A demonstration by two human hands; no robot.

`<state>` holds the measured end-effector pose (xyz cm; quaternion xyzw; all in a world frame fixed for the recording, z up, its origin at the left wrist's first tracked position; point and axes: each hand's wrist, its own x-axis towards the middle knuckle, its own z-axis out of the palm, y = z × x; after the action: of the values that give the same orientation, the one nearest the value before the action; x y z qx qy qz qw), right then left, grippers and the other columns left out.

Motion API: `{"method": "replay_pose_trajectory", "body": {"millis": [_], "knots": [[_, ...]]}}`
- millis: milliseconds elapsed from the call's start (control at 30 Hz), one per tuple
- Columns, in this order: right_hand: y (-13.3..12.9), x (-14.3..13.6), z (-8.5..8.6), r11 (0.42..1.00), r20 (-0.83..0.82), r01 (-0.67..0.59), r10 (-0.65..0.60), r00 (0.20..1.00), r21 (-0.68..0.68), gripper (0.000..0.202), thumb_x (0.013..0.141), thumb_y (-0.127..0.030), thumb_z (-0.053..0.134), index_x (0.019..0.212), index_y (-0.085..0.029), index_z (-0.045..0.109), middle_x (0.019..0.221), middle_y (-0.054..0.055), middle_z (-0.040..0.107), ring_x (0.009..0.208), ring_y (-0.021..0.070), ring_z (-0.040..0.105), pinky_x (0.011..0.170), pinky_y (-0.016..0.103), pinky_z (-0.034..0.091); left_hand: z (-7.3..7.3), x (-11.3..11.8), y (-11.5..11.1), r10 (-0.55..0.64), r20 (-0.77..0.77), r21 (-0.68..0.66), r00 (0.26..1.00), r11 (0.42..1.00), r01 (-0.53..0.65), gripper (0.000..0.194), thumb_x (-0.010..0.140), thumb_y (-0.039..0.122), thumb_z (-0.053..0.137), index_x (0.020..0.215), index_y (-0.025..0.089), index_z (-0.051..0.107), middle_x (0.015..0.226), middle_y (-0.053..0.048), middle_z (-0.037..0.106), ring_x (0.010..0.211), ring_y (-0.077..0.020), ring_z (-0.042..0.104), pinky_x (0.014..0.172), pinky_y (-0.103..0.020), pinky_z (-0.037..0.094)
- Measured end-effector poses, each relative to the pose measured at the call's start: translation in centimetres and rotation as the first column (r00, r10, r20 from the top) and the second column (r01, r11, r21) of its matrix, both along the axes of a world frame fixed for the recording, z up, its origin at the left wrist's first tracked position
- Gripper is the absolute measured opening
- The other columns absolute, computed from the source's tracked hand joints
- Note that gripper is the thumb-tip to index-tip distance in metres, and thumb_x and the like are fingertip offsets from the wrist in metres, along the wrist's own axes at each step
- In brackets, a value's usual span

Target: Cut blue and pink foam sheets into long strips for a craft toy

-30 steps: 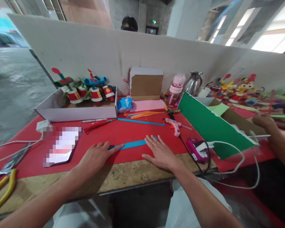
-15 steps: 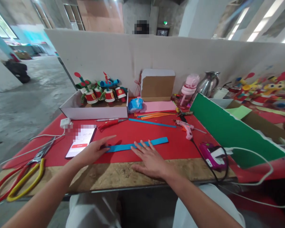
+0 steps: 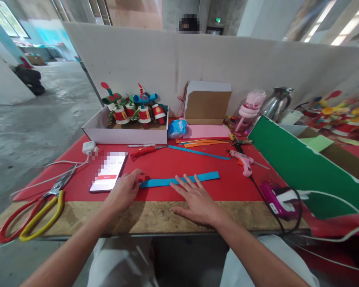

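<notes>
A wide blue paper strip lies flat on the red sheet in front of me. My left hand is at the strip's left end, fingers bent and drawn together on it; the exact fingertip contact is partly hidden. My right hand rests flat with fingers spread across the strip's middle, thumb over the bare wood edge. Just left of my left hand lies a phone with its screen lit. Behind the strip is a thin blue strip.
Scissors with red and yellow handles lie left. A pink glue gun and a purple plug block are right, before a green board. A white box holds several cup figures. Orange strips lie behind.
My left index finger, stretched out before, is now bent down toward the strip's end. My right hand stays flat on the strip. The whole view has shifted slightly.
</notes>
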<state>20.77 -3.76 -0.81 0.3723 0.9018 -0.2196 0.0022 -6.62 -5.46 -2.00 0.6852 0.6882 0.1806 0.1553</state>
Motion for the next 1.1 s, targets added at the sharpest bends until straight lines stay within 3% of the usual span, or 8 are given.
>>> {"method": "replay_pose_trajectory", "body": {"millis": [133,233,333,433,667,833,967,1100], "knots": [[0.0,0.0,-0.2,1.0,-0.001,0.002,-0.002,1.0,0.018,0.079,0.09,-0.074,0.032,0.153,-0.027,0.028,0.162,0.005,0.019,0.15,0.0287,0.009,0.12,0.057,0.001,0.6,0.3,-1.3,0.015,-0.164,0.163,0.986,0.986,0.012,0.034,0.087,0.016,0.034,0.111,0.016,0.059,0.082,-0.008,0.066,0.082,-0.0257,0.062,0.071,-0.036,0.048],[-0.1,-0.1,-0.5,0.999,0.013,0.004,-0.004,1.0,0.038,0.08,0.09,-0.074,0.033,0.153,-0.026,0.028,0.161,0.006,0.021,0.15,0.0298,0.01,0.119,0.058,0.001,0.4,2.9,-2.8,-0.043,-0.313,0.312,0.949,0.939,0.145,0.04,0.094,0.019,0.03,0.121,0.015,0.059,0.112,-0.014,0.067,0.105,-0.0275,0.06,0.088,-0.042,0.047],[0.0,-0.2,-0.7,0.997,0.025,-0.007,0.005,1.0,0.074,0.078,0.091,-0.072,0.035,0.152,-0.024,0.031,0.161,0.008,0.022,0.15,0.0302,0.011,0.12,0.059,0.002,-0.7,6.8,-3.9,-0.204,-0.439,0.298,0.875,0.886,0.356,0.049,0.099,0.039,0.031,0.138,0.014,0.049,0.142,-0.012,0.055,0.135,-0.027,0.044,0.11,-0.046,0.034],[0.0,-0.3,-0.7,0.996,0.049,-0.011,0.006,0.999,0.084,0.074,0.093,-0.067,0.038,0.152,-0.023,0.032,0.161,0.008,0.022,0.15,0.0299,0.011,0.12,0.058,0.003,-2.1,9.2,-4.3,-0.228,-0.497,0.217,0.837,0.901,0.375,0.07,0.097,0.058,0.027,0.143,0.009,0.044,0.149,-0.015,0.047,0.141,-0.0287,0.036,0.115,-0.048,0.027],[-0.1,-0.4,-0.3,0.998,0.037,0.002,-0.004,0.999,0.061,0.075,0.092,-0.068,0.038,0.154,-0.027,0.027,0.162,0.006,0.017,0.15,0.0302,0.011,0.12,0.059,0.002,-3.0,5.5,-5.7,-0.178,-0.504,0.152,0.845,0.945,0.29,0.085,0.093,0.069,0.018,0.144,0.006,0.043,0.151,-0.02,0.042,0.143,-0.0322,0.034,0.118,-0.054,0.021],[-0.1,-0.3,-0.2,0.999,0.021,0.012,-0.013,1.0,0.041,0.076,0.091,-0.07,0.038,0.154,-0.027,0.028,0.162,0.006,0.02,0.15,0.0309,0.01,0.119,0.06,0.0,-1.7,2.2,-6.8,-0.082,-0.51,0.172,0.857,0.966,0.194,0.08,0.093,0.068,0.02,0.14,0.01,0.049,0.145,-0.019,0.05,0.14,-0.0328,0.039,0.117,-0.055,0.021],[-0.8,-1.0,-0.2,0.997,0.01,0.056,-0.056,0.998,0.044,0.076,0.09,-0.071,0.039,0.153,-0.028,0.031,0.162,0.007,0.018,0.15,0.0345,0.009,0.117,0.064,-0.001,-0.8,3.7,-5.5,-0.051,-0.504,0.233,0.862,0.953,0.192,0.071,0.097,0.059,0.023,0.14,0.009,0.048,0.148,-0.019,0.047,0.143,-0.0311,0.036,0.118,-0.053,0.022],[-1.3,-1.3,-0.6,0.994,-0.006,0.086,-0.086,0.996,0.068,0.073,0.092,-0.069,0.037,0.153,-0.03,0.028,0.162,0.005,0.019,0.149,0.037,0.01,0.114,0.07,0.0,-2.3,6.7,-3.8,-0.202,-0.471,0.202,0.859,0.923,0.328,0.069,0.097,0.058,0.024,0.142,0.011,0.046,0.149,-0.016,0.045,0.14,-0.0277,0.041,0.112,-0.046,0.037]]}}
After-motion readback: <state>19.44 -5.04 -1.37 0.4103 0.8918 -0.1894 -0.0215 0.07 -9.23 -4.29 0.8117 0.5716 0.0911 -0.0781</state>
